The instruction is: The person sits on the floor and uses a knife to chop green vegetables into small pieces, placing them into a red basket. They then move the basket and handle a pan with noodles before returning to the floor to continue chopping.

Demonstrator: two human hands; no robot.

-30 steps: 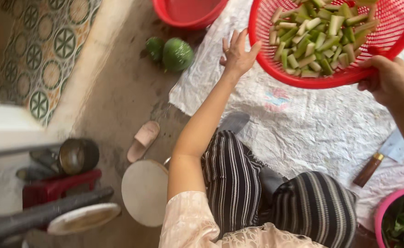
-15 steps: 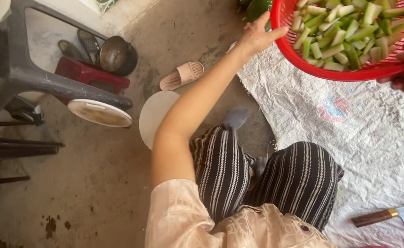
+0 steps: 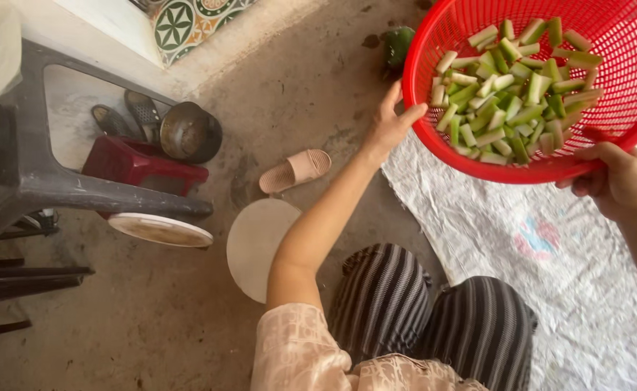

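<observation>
- The person is sitting low on the ground, knees in striped trousers [image 3: 434,318] drawn up just under the camera, with a pale round board [image 3: 257,246] lying on the concrete beside the left knee.
- The right hand [image 3: 619,181] is clamping the near rim of the red basket [image 3: 622,87], fingers curling under the edge and thumb lying along it.
- The left hand [image 3: 391,127] is reaching out, fingers closing over the basket's left rim, so the basket is hanging in the air above the white woven sheet [image 3: 521,253].
- The cut green vegetable pieces [image 3: 510,90] are heaping toward the lower side; the load is looking moderately heavy and likely to shift.
- The basket is thin perforated plastic, probably flexing somewhat, so opposite rim points seem the soundest grip.
- Farther off, a pink slipper [image 3: 297,170] is lying on the floor, and pots [image 3: 188,130] are sitting by a red stool [image 3: 141,163] under a grey table [image 3: 51,188].
</observation>
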